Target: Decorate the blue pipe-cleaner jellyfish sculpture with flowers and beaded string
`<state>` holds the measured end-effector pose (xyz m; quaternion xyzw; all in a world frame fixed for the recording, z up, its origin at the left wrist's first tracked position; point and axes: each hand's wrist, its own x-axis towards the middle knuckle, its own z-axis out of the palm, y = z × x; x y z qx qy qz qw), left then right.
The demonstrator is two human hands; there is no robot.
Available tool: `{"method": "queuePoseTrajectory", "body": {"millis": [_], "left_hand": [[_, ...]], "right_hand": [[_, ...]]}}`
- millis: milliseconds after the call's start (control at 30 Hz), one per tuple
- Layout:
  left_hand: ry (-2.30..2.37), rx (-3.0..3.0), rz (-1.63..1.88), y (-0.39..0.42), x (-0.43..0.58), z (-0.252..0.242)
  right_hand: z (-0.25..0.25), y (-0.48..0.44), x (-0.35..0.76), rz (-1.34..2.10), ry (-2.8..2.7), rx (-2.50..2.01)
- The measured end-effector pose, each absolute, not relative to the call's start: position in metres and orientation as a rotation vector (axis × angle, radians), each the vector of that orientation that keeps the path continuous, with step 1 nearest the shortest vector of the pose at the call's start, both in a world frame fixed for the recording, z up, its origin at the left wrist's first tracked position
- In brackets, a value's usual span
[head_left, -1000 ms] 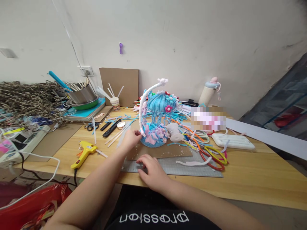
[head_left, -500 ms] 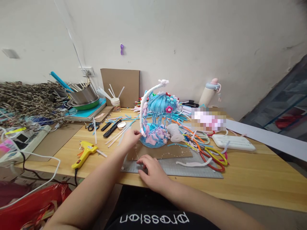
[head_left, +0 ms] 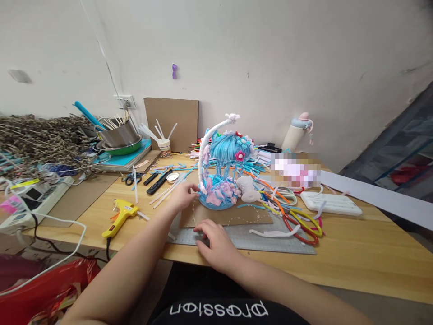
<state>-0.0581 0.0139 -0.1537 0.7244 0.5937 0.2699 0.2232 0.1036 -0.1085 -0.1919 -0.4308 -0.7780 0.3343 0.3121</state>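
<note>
The left hand (head_left: 185, 197) reaches to the near left edge of a round blue base (head_left: 218, 206), its thumb and forefinger beside the foot of a white arch (head_left: 205, 149); whether they pinch or touch anything there, I cannot tell; the right hand (head_left: 218, 247) lies nearer the body, fingers loosely curled and parted, holding nothing that shows, at the near edge of a brown cardboard sheet (head_left: 221, 217) over a grey mat (head_left: 243, 241); the base sits upright on the cardboard, just right of the left hand and beyond the right one, with pink and lilac pieces on it; above it is a blue dome (head_left: 223, 148) with thin strands below and a pink flower (head_left: 240, 155) on its side, while the arch curves up past its left and ends higher than its top; to the right of the base, and beyond the right hand, a white spool (head_left: 249, 192) is just beside it; small pale beads dot the cardboard; a white strip (head_left: 275, 232) lies to the right of the right hand, by red and yellow loops; left of the left hand, a yellow glue gun (head_left: 120, 217) rests on the wooden tabletop (head_left: 372, 257), with a round white lid (head_left: 172, 178) and a black cutter (head_left: 160, 183) farther off.
</note>
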Motion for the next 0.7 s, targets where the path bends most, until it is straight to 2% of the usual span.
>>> {"method": "queuePoseTrajectory", "body": {"millis": [700], "left_hand": [[1.734,1.923,0.848,0.014,-0.041,-0.172]], "right_hand": [[-0.193,-0.108,0.103,0.889,-2.034,-1.13]]}}
